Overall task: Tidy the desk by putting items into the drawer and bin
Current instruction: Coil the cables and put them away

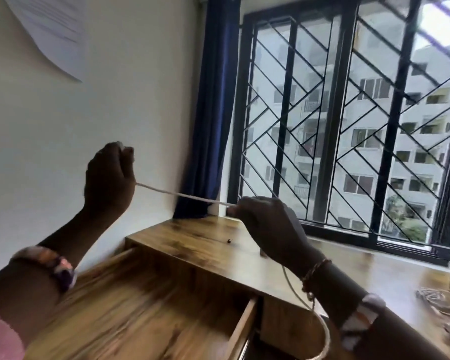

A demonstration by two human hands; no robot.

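A thin white cord [182,195] is stretched taut between both hands above the wooden desk [205,242]. My left hand [109,178] is raised in a fist and grips one end of the cord. My right hand [268,227] is lower and to the right, pinching the cord, which trails down under my right wrist and loops near the bottom edge. The wooden drawer [151,315] stands pulled out below my hands; its inside is blurred.
A tangle of cables and dark items [442,302] lies at the desk's right edge. A small dark bead [229,240] rests on the desk top. A barred window [348,120] and blue curtain [213,113] stand behind; paper [52,29] hangs on the wall.
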